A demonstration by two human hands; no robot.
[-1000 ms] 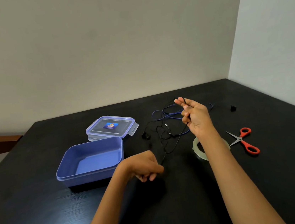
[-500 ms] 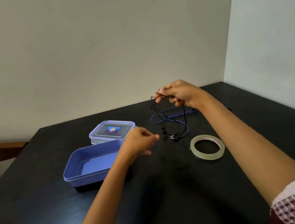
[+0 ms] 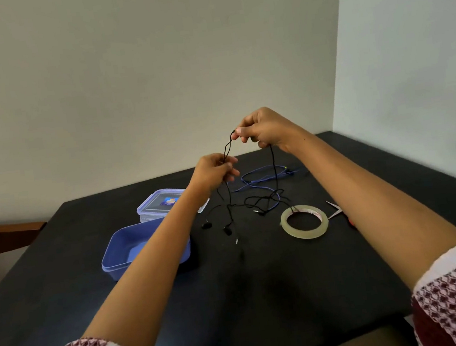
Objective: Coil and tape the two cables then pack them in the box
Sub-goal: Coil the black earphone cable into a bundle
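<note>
The right hand (image 3: 266, 132) is raised above the table (image 3: 265, 297) and pinches the black cable (image 3: 275, 178) between thumb and forefinger. Its other fingers are curled, and a second strand goes down from under the palm. Just below and to the left of these fingertips, the left hand (image 3: 212, 173) holds two strands of the same cable, with the fingers closed loosely round them. A short loop is stretched between the two hands. Under the left fingers the strands hang down to the table, where the earbuds (image 3: 228, 230) and a small plug lie free.

The blue cable (image 3: 262, 178) lies on the table beyond and below both hands, and no finger touches it. Some black strands cross it, so I judge the two are a little tangled. The tape roll (image 3: 305, 234) lies flat below the right wrist, and the scissors (image 3: 335, 211) are just beside it, partly hidden by the forearm. The open box (image 3: 110, 255) is under the left forearm, with its lid (image 3: 164, 205) behind it.

The black cable looks very thin, light and limp. It probably will not keep a shape alone, and a coil may fall open when the fingers let go. It seems best to hold it near one end and wind it round the fingers of one hand. The other hand can feed it with a gentle pull. A hard pull could strain the earbud joints or drag the blue cable along. Neither cable is coiled yet.
</note>
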